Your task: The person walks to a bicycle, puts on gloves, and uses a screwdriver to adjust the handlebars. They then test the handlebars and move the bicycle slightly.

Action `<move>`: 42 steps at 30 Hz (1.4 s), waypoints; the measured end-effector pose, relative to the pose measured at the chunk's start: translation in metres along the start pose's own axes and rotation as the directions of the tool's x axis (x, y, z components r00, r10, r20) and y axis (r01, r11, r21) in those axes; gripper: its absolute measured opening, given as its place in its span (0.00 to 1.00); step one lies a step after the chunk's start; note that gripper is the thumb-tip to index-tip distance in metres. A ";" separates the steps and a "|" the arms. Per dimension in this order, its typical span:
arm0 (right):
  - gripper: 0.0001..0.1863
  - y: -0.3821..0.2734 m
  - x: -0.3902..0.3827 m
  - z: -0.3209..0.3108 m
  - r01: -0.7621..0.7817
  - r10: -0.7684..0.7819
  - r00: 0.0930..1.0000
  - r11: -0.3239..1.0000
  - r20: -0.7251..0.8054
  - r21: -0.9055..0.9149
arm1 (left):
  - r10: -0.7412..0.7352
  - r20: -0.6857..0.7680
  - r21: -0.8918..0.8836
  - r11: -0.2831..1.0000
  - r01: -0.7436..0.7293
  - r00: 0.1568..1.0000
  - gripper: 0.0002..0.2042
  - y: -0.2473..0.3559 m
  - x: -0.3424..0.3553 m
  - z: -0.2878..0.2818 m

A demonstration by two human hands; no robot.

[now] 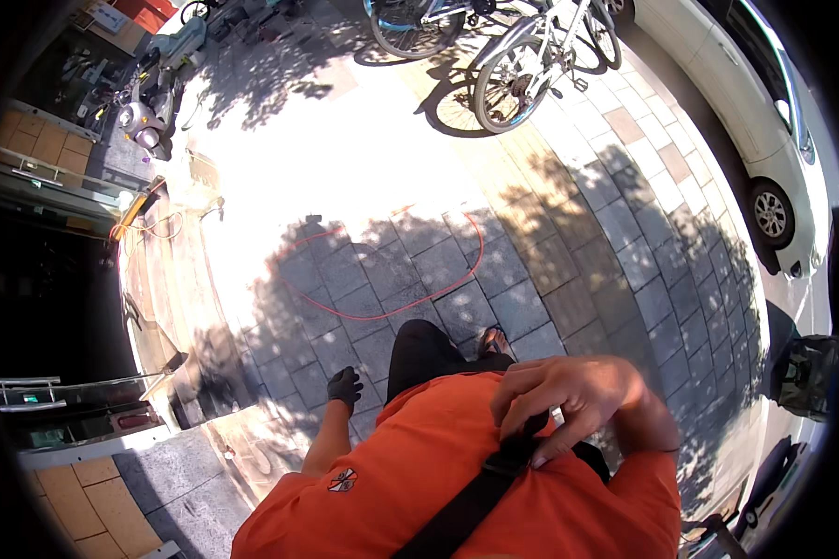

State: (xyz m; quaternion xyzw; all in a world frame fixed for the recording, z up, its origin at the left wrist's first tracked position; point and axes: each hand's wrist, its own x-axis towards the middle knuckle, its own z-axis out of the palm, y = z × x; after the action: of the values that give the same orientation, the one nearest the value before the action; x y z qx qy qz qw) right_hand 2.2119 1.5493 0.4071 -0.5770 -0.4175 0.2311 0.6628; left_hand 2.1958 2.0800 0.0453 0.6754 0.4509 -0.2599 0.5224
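Note:
My right hand is bare and bent in front of my chest. Its fingers and thumb pinch a black strap, which crosses my orange shirt diagonally. The end of the strap at the fingertips is partly hidden by the hand. Low at my left side hangs my left hand, in a dark glove, its fingers loosely apart with nothing visible in them. Ahead of my feet, a thin red hose lies in a wide loop on the grey paving.
White bicycles stand ahead on the pavement, and a white car is parked along the right. A scooter is at the far left. Beside the dark doorway, more orange hose lies by the steps. A dark bag-like object is at the right.

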 end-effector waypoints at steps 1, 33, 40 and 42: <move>0.22 0.007 0.024 -0.028 -0.038 0.036 0.996 0.999 0.082 0.033 | -0.014 0.012 -0.065 0.998 0.015 1.000 0.26 0.007 0.011 0.002; 0.24 0.076 0.884 -0.453 0.770 -0.316 0.342 0.635 0.885 -0.070 | 0.227 -0.124 -0.703 0.667 -0.248 0.966 0.20 0.860 0.488 -0.041; 0.19 0.143 1.040 -0.561 0.938 -0.535 0.260 0.336 0.804 -0.079 | -0.187 -0.226 -0.821 0.565 -0.084 0.956 0.24 0.898 0.594 -0.084; 0.09 0.187 1.096 -0.616 0.888 -0.458 0.322 0.450 0.828 -0.096 | -0.252 -0.179 -0.814 0.580 0.000 0.951 0.23 0.932 0.636 -0.080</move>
State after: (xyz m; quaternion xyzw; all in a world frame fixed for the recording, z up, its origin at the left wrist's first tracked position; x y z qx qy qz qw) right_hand 3.3466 2.1029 0.5513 -0.3552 -0.8900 -0.0155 0.2855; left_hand 3.2981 2.3256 -0.0133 0.3604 0.6345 0.0323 0.6829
